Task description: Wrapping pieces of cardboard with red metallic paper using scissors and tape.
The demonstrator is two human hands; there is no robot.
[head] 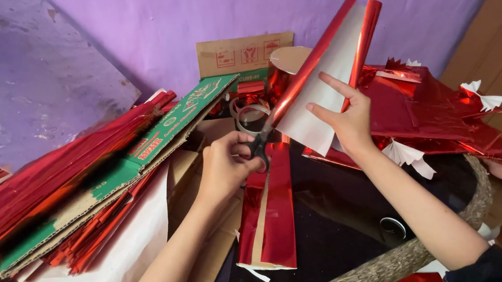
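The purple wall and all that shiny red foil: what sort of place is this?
Probably a home craft corner. The left hand works black-handled scissors through a red foil sheet with a white back held by the right hand, beside stacked red foil strips and a green-printed cardboard piece.

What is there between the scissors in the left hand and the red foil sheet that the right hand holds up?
Nothing visible. The left hand holds the scissors, and their blades already meet the lower edge of the red foil sheet. The right hand grips that sheet beside the blades, not across them. The tape roll lies behind.
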